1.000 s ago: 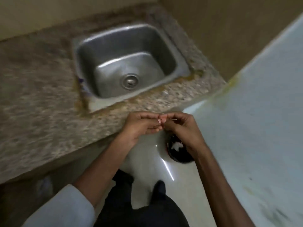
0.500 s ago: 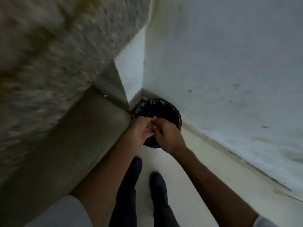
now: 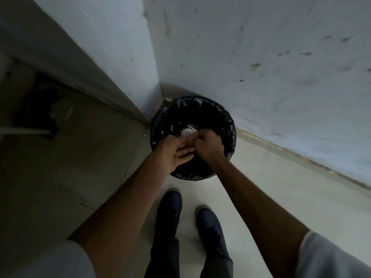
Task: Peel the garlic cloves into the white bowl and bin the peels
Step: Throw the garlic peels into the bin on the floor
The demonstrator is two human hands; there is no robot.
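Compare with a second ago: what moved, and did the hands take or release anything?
The view swung from the sink down to the black-lined bin in the corner. The left hand and right hand went along and now meet over its opening. They stay touching; any grasp or release is too small to tell.

Dim corner where scuffed pale walls (image 3: 261, 57) meet light floor (image 3: 281, 189).
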